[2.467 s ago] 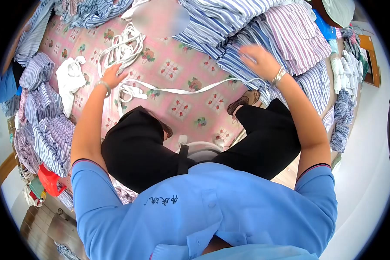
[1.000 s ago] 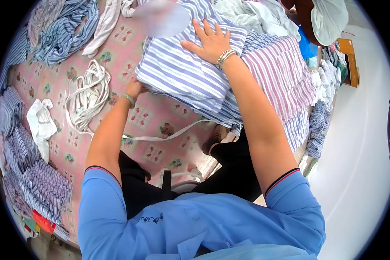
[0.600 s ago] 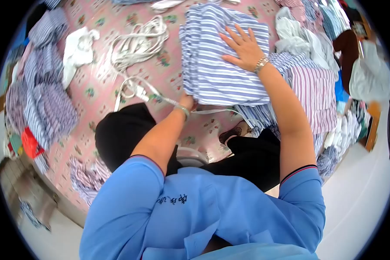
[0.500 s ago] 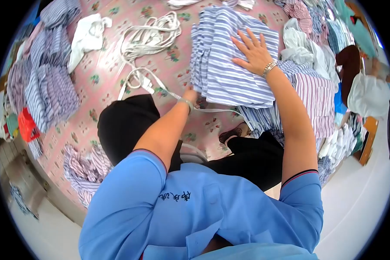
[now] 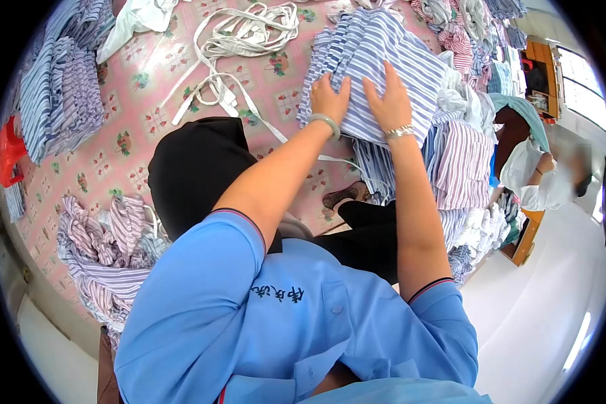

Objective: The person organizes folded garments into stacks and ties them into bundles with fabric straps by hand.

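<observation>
A stack of folded blue-and-white striped garments (image 5: 363,47) lies in front of me on the floral covering, its layered folds showing at the left side. My left hand (image 5: 330,101) rests on the near left part of the stack, thumb apart from the partly bent fingers. Beside it my right hand (image 5: 389,108) lies flat on the top cloth with fingers spread. A flat white strap (image 5: 259,121) runs from a loose coil toward the stack; it passes behind my left wrist and emerges to the right, near the stack's lower edge.
Striped garment piles lie at left (image 5: 64,101) and lower left (image 5: 108,249). A red plastic item (image 5: 10,151) is at the far left. Pink-striped folded clothes (image 5: 463,165) and white cloths (image 5: 478,108) lie right. Another person (image 5: 538,172) is at the far right.
My left hand has moved from the strap at the stack's lower left corner up onto the cloth. My right hand has slid nearer to me and left. The view has shifted.
</observation>
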### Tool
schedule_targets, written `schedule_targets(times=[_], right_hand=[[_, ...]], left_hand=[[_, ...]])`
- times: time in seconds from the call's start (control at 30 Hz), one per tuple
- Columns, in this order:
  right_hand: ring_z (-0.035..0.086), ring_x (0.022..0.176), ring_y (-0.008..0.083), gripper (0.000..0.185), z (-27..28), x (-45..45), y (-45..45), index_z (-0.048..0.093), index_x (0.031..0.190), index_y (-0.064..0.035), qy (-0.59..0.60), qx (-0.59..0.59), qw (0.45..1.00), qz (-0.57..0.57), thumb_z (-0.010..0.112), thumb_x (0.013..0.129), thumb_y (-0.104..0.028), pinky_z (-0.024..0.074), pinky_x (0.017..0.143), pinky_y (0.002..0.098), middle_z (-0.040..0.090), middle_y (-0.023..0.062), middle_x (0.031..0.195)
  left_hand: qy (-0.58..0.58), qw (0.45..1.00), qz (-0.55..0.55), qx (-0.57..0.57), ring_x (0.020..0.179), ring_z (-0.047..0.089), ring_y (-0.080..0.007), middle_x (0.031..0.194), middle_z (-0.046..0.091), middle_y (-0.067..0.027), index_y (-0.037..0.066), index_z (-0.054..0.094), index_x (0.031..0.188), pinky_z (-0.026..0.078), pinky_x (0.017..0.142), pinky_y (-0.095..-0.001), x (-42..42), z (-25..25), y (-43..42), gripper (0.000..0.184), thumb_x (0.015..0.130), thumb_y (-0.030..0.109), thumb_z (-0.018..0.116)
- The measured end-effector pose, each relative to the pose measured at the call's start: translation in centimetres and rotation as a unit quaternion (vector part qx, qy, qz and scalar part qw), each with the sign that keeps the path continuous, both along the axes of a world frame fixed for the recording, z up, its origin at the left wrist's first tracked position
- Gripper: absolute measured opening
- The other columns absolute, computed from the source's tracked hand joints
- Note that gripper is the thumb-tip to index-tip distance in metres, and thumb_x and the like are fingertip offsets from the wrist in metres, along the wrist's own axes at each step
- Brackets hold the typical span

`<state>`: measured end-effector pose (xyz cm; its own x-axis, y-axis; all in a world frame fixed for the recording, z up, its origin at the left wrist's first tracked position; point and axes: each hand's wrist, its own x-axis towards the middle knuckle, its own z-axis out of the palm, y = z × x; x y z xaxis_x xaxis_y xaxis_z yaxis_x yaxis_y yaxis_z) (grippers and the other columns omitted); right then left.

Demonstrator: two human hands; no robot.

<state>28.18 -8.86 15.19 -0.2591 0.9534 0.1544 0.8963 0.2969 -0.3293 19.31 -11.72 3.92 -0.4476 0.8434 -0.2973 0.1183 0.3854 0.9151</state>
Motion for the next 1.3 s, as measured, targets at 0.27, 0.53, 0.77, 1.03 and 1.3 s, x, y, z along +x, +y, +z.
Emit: schedule_targets(times=[0.27, 0.53, 0.77, 1.03, 1.3], right_hand=[[0.050, 0.107, 0.0448, 0.096, -0.9, -3.0, 3.0, 0.015, 0.142, -0.0209, -0.206, -0.141, 0.961, -0.122, 0.065, 0.066, -0.054, 0.0436, 0.089, 0.0423, 0.023, 0.0342, 0.136], [0.049, 0.108, 0.0405, 0.079, -1.6, 2.8, 4.9, 0.022, 0.138, -0.0201, -0.061, -0.096, 0.991, -0.069, 0.063, 0.070, -0.015, 0.0427, 0.088, 0.0429, 0.044, 0.0251, 0.125], [0.052, 0.104, 0.0413, 0.087, -3.0, 2.4, 5.4, 0.023, 0.139, -0.0211, -0.102, -0.086, 0.987, -0.086, 0.069, 0.065, -0.033, 0.0442, 0.085, 0.0446, 0.044, 0.0264, 0.123], [0.053, 0.102, 0.0410, 0.084, -1.6, 6.0, 5.8, 0.024, 0.136, -0.0142, -0.041, -0.077, 0.995, -0.040, 0.068, 0.065, -0.022, 0.0439, 0.086, 0.0414, 0.047, 0.0274, 0.120], [0.051, 0.110, 0.0339, 0.082, -1.1, 6.4, 5.3, 0.028, 0.133, -0.0112, 0.036, -0.097, 0.992, -0.067, 0.070, 0.063, -0.017, 0.0410, 0.090, 0.0363, 0.049, 0.0217, 0.122]], left_hand=[[-0.098, 0.974, -0.107, 0.172, 0.092, 0.055, -0.0324, 0.087, 0.062, -0.0177, 0.000, 0.058, 0.102, 0.041, 0.082, -0.0409, 3.2, 3.6, -2.6, 0.035, 0.077, 0.024, 0.060], [-0.005, 0.997, -0.017, 0.072, 0.082, 0.056, -0.0313, 0.090, 0.062, -0.0132, 0.006, 0.060, 0.099, 0.043, 0.076, -0.0388, -2.0, -0.8, 0.7, 0.032, 0.077, 0.030, 0.060], [-0.068, 0.976, -0.168, 0.122, 0.075, 0.057, -0.0321, 0.083, 0.061, -0.0178, 0.000, 0.058, 0.095, 0.044, 0.069, -0.0370, 3.2, -0.3, 0.3, 0.039, 0.077, 0.035, 0.061], [-0.052, 0.964, -0.201, 0.165, 0.090, 0.056, -0.0285, 0.092, 0.057, -0.0180, 0.000, 0.059, 0.096, 0.043, 0.079, -0.0352, 1.4, -0.4, 1.6, 0.036, 0.076, 0.029, 0.064], [-0.034, 0.995, -0.094, 0.015, 0.095, 0.054, -0.0310, 0.096, 0.058, -0.0159, 0.004, 0.058, 0.102, 0.043, 0.083, -0.0365, 2.6, -1.2, 1.4, 0.039, 0.072, 0.028, 0.067]])
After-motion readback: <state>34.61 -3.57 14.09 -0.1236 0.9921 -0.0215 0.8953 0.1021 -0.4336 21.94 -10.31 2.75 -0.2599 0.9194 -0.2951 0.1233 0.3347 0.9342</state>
